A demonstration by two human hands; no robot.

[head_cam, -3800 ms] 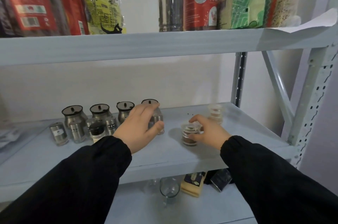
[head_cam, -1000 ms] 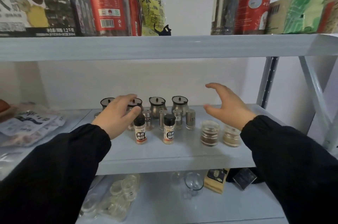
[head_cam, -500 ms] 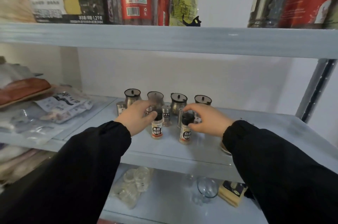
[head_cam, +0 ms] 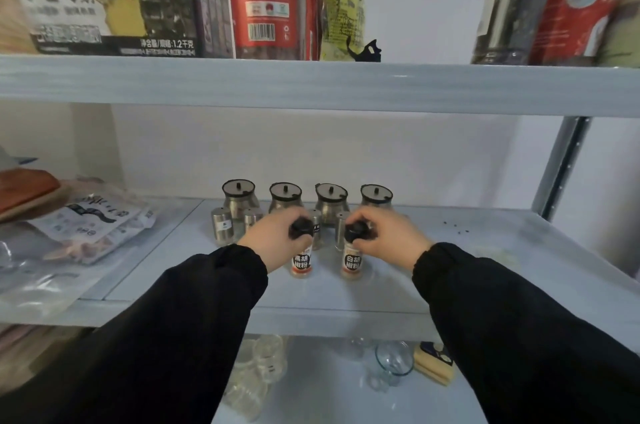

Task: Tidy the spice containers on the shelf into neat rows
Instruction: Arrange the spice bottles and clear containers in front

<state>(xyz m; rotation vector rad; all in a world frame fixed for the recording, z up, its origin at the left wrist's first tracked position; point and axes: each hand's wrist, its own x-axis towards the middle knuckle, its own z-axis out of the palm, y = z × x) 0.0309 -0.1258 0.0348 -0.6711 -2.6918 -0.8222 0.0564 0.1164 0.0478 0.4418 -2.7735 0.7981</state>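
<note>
Grip: the left hand (head_cam: 277, 236) is closed over the black cap of the left pepper bottle (head_cam: 302, 262), and the right hand (head_cam: 388, 236) is closed the same way on the cap of the right pepper bottle (head_cam: 352, 264). Both bottles stand upright on the middle shelf (head_cam: 346, 295), apart from each other with a clear gap between them, forming the front row.

Largest items first. The shelf board extends well to either side of the held bottles; its right portion is mostly bare apart from a few dark specks. Directly behind the grip, against the wall, four lidded metal pots (head_cam: 331, 200) stand in an even line. Between the pots and the held bottles sits a row of small metal shakers (head_cam: 221, 226); several are hidden by the hands, so their spacing cannot be confirmed.

Assessment: the back row appears finished and the middle row largely so. The front pair looks nearly placed, pending final squaring and release. Whether other spice containers remain loose to the right of the grip cannot be told; that edge is blurred.
</note>
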